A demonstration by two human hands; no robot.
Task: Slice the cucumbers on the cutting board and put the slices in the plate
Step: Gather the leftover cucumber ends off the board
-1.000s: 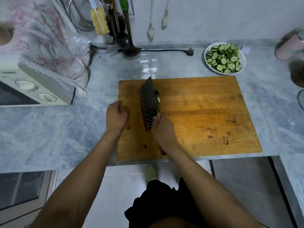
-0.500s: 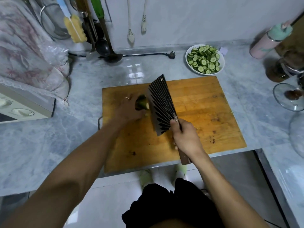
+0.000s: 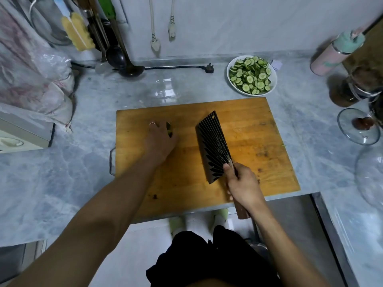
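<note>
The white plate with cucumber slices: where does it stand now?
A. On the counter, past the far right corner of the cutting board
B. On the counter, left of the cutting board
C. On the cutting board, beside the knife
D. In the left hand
A: the white plate of cucumber slices stands on the counter just beyond the far right corner of the cutting board, apart from both hands.

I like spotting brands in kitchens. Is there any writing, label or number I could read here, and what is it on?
None can be read.
Cleaver: a faint mark on the blade, too blurred to read.
Pink bottle: a teal print, no legible words.
Appliance at the left edge: dial markings too small to read.
</note>
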